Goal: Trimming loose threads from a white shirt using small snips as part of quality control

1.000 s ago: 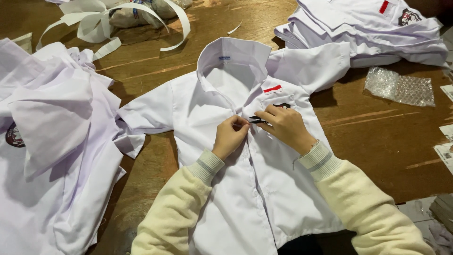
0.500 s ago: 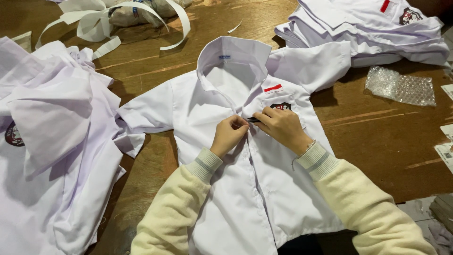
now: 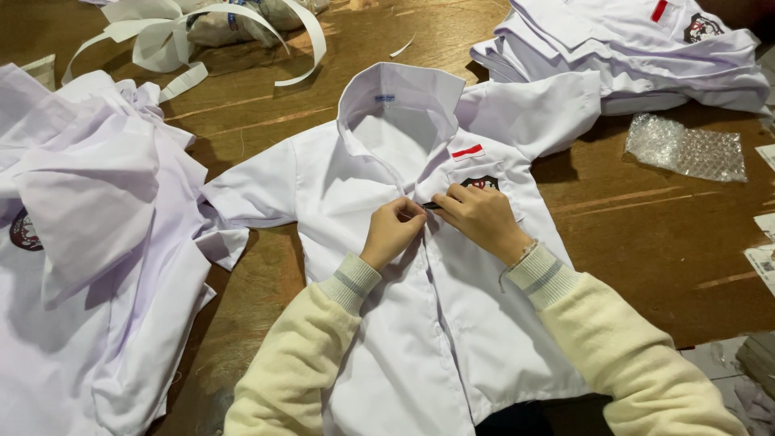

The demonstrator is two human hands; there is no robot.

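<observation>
A white short-sleeved cotton shirt (image 3: pixel 452 323) lies face up and spread flat on the brown wooden table (image 3: pixel 646 242), its collar pointing away from the person and its sleeves stretched out to either side. The left hand (image 3: pixel 393 232) rests on the shirt's front placket just below the collar, fingers curled in and pinching the fabric edge. The right hand (image 3: pixel 483 220) sits just beside it, almost touching, with thumb and fingers pressed together on a small dark object at the same spot on the placket; what that object is cannot be told. Both arms wear cream knitted sleeves with grey-striped ribbed cuffs. Just above the right hand, on the chest pocket, are a small red stripe patch (image 3: pixel 467 151) and a dark round badge (image 3: pixel 482 182), the badge partly covered by the fingers.

To the left, a loose heap of white shirts (image 3: pixel 89 266) overlaps the edge of the table and touches the spread shirt's sleeve. At the far right corner a folded stack of white shirts (image 3: pixel 630 48) lies near the other sleeve. A clear piece of bubble wrap (image 3: pixel 686 149) sits below that stack, well apart from the hands. Curled white paper strips (image 3: pixel 202 36) lie at the far side of the table, beyond the collar
</observation>
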